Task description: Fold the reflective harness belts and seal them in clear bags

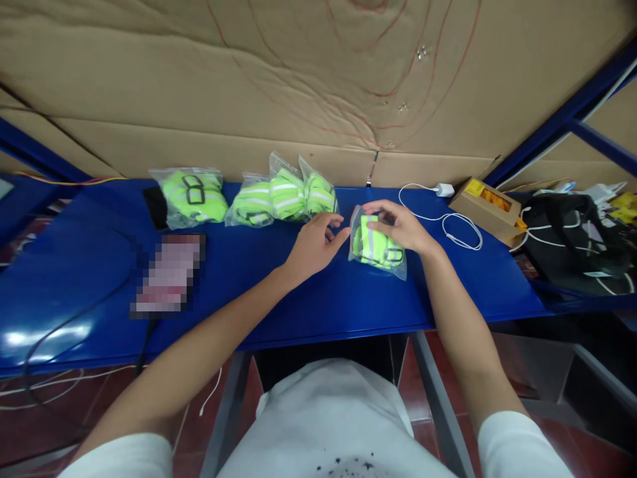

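Note:
A clear zip bag [381, 247] holding a folded neon-yellow reflective strap with a grey stripe and a dark buckle lies tilted on the blue table [308, 305]. My right hand [401, 226] grips this bag from above, fingers over its far side. Just left of it, my left hand [318, 244] is empty, its fingers curved and apart, the tips close to the bag's left edge. Behind my left hand stand several similar bags: one [251, 201], a middle one [287, 192] and one partly hidden by my fingers [318, 191]. Farther left lies a larger bag [194, 199] with a black buckle.
A phone [169, 272] with a blurred screen lies at the left, beside a dark flat object [156, 207]. At the right are a white cable [462, 232] with a charger [444, 190], a cardboard box [488, 211] with orange contents and a black bag [577, 232]. Cardboard [298, 86] lines the back.

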Tool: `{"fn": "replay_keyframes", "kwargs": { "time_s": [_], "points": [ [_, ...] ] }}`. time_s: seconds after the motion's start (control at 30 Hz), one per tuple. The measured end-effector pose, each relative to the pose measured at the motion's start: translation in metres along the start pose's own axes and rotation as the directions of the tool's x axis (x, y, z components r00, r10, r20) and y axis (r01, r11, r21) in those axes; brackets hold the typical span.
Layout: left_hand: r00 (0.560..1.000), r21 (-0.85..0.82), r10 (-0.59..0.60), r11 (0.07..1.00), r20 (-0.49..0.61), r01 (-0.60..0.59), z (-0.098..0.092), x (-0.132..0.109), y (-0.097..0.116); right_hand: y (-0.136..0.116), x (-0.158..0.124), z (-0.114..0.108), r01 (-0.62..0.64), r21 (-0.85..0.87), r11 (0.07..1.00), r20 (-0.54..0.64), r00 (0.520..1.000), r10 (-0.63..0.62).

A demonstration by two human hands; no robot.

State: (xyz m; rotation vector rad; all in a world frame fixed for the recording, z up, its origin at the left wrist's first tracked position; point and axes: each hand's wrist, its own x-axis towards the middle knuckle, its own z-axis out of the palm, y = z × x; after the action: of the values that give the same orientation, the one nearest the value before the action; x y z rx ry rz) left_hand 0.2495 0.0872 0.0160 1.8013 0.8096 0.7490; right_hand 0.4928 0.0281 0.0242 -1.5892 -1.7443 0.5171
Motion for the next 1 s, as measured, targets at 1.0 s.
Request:
{"fn": "replay_keyframes", "kwargs": {
  "time_s": [1.0],
  "points": [
    [0.883, -0.370, -0.393, 0.804, 0.258, 0.466, -0.013, -0.011, -0.013, -0.060, -0.014, 0.054, 0.276, -0.221, 0.935, 0.214, 0.950, -0.230]
  ]
}}
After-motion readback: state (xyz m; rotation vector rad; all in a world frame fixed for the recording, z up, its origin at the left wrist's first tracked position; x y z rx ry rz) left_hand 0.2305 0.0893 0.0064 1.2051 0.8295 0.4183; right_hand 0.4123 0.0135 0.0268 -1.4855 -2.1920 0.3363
